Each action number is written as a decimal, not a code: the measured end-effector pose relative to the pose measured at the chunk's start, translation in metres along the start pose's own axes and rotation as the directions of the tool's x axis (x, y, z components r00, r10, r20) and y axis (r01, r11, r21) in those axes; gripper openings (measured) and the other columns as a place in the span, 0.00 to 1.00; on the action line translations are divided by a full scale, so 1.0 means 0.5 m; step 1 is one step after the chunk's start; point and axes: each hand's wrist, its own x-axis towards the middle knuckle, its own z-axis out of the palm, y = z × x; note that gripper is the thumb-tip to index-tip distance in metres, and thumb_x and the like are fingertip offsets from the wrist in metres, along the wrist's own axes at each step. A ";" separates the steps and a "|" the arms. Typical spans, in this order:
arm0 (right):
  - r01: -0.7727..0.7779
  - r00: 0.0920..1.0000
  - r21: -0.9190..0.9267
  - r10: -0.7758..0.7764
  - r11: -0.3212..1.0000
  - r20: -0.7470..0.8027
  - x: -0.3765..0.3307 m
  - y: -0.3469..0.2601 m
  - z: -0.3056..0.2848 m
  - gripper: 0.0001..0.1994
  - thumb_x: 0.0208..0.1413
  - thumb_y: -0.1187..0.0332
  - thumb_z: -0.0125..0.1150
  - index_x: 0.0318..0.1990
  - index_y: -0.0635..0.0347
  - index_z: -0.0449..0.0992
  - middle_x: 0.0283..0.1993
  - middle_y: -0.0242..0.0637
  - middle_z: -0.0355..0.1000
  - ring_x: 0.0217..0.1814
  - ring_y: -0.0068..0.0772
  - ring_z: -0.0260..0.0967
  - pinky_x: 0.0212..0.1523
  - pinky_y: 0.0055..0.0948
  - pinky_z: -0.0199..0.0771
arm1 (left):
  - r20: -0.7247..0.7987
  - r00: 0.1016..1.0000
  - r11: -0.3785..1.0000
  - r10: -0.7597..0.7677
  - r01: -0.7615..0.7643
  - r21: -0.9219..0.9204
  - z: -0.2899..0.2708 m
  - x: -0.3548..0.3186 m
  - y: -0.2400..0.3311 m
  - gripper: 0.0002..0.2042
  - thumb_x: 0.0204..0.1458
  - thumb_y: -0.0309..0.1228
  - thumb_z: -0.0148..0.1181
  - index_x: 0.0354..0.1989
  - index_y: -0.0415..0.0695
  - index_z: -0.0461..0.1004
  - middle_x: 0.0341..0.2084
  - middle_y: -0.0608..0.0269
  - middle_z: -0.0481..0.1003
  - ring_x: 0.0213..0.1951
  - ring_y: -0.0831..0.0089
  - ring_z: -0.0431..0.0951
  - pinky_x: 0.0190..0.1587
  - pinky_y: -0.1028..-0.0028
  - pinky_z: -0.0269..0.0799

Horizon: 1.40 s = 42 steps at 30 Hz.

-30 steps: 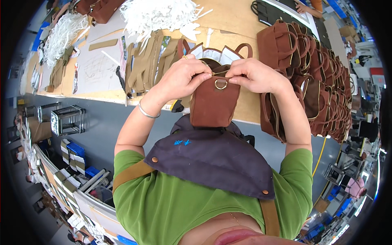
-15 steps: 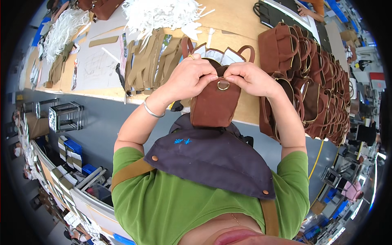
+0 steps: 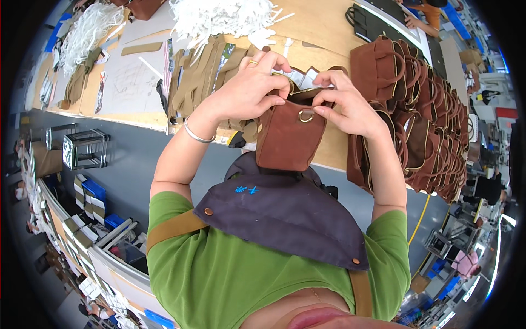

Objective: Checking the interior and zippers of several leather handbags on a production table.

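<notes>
Head view, as I watch from my remote station. The small brown leather pouch (image 3: 287,137) is held upright above the near edge of the wooden workbench (image 3: 329,52), its metal ring (image 3: 305,115) facing the camera. The left hand (image 3: 249,90) clamps the pouch's upper left rim, fingers curled tight over the opening; a silver bangle (image 3: 197,134) circles that wrist. The right hand (image 3: 345,107) pinches the upper right rim beside the ring. Right of the pouch I see a row of brown handbags (image 3: 422,115); left of it, tan leather pieces (image 3: 203,74); beyond it, white shredded filler (image 3: 219,16).
</notes>
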 end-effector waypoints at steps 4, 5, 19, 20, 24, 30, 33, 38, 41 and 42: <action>-0.032 0.999 0.074 0.032 0.997 -0.001 -0.017 0.027 0.000 0.04 0.52 0.70 0.66 0.33 0.57 0.79 0.58 0.38 0.63 0.63 0.44 0.57 0.65 0.41 0.57 | 0.061 0.995 0.996 -0.076 0.079 -0.051 -0.007 -0.010 -0.007 0.05 0.48 0.30 0.67 0.30 0.49 0.75 0.47 0.61 0.65 0.54 0.60 0.63 0.56 0.57 0.54; -0.024 1.000 0.099 0.024 0.995 -0.004 -0.017 0.030 0.004 0.04 0.52 0.70 0.67 0.33 0.57 0.79 0.58 0.38 0.63 0.63 0.44 0.57 0.65 0.41 0.56 | 0.086 0.991 0.993 -0.102 0.106 -0.048 -0.009 -0.012 -0.005 0.05 0.48 0.29 0.67 0.31 0.49 0.76 0.47 0.61 0.65 0.53 0.60 0.63 0.57 0.59 0.54; -0.213 0.833 0.295 0.331 0.932 -0.444 -0.018 0.054 0.051 0.14 0.52 0.62 0.70 0.46 0.49 0.78 0.63 0.41 0.60 0.68 0.42 0.54 0.66 0.41 0.56 | -0.369 0.882 0.953 -0.292 0.301 -0.034 0.095 -0.052 -0.105 0.22 0.55 0.45 0.63 0.55 0.49 0.72 0.58 0.51 0.63 0.62 0.53 0.61 0.62 0.58 0.59; -0.360 0.652 0.325 0.484 0.875 -0.583 -0.014 0.084 0.061 0.23 0.50 0.59 0.71 0.55 0.46 0.74 0.65 0.45 0.58 0.70 0.44 0.53 0.66 0.43 0.58 | -0.436 0.838 0.940 -0.328 0.334 -0.066 0.111 -0.057 -0.098 0.22 0.54 0.46 0.64 0.54 0.50 0.72 0.57 0.51 0.63 0.61 0.54 0.61 0.62 0.57 0.59; -0.484 0.610 0.757 0.789 0.440 -0.069 0.011 0.153 0.056 0.40 0.53 0.44 0.66 0.69 0.51 0.60 0.68 0.44 0.58 0.68 0.40 0.58 0.62 0.43 0.61 | -0.261 0.822 0.719 -0.506 0.234 -0.655 0.156 -0.058 -0.039 0.23 0.55 0.40 0.64 0.57 0.48 0.69 0.59 0.52 0.63 0.64 0.57 0.60 0.65 0.61 0.58; -0.530 0.830 0.481 0.543 0.699 0.125 0.093 0.056 -0.010 0.36 0.53 0.55 0.66 0.67 0.59 0.60 0.54 0.52 0.73 0.56 0.32 0.70 0.55 0.29 0.68 | -0.270 0.958 0.944 -0.097 0.002 -0.331 0.173 -0.007 0.103 0.27 0.53 0.35 0.63 0.62 0.49 0.67 0.63 0.36 0.57 0.64 0.39 0.60 0.64 0.53 0.59; -0.479 0.869 0.474 0.474 0.739 0.139 0.107 0.063 -0.020 0.31 0.51 0.69 0.61 0.65 0.61 0.62 0.50 0.51 0.75 0.51 0.28 0.72 0.51 0.26 0.71 | -0.307 0.950 0.972 -0.058 -0.017 -0.234 0.186 0.004 0.121 0.25 0.50 0.32 0.63 0.60 0.48 0.69 0.62 0.38 0.61 0.60 0.43 0.66 0.61 0.56 0.62; -0.244 0.951 0.455 0.303 0.856 -0.059 0.087 -0.037 -0.053 0.27 0.45 0.82 0.54 0.57 0.55 0.70 0.38 0.36 0.79 0.44 0.27 0.76 0.50 0.28 0.74 | -0.692 0.721 1.000 0.020 -0.030 -0.002 0.071 -0.019 0.091 0.17 0.44 0.21 0.58 0.46 0.40 0.76 0.47 0.54 0.77 0.47 0.56 0.76 0.53 0.63 0.69; 0.011 1.000 -0.008 -0.011 1.000 -0.009 0.062 -0.076 -0.052 0.26 0.40 0.84 0.53 0.51 0.54 0.74 0.38 0.38 0.78 0.46 0.37 0.76 0.57 0.37 0.72 | -0.709 0.695 0.949 -0.118 0.290 0.127 -0.012 -0.022 0.086 0.22 0.47 0.27 0.63 0.53 0.41 0.73 0.53 0.49 0.72 0.54 0.51 0.69 0.59 0.60 0.60; 0.094 0.994 -0.152 -0.101 0.984 -0.038 0.050 -0.071 -0.036 0.21 0.38 0.86 0.53 0.42 0.54 0.77 0.39 0.37 0.78 0.47 0.43 0.75 0.62 0.47 0.68 | -0.616 0.774 0.925 -0.146 0.327 0.192 -0.017 -0.022 0.088 0.22 0.47 0.30 0.65 0.53 0.43 0.74 0.54 0.49 0.71 0.55 0.51 0.69 0.60 0.59 0.60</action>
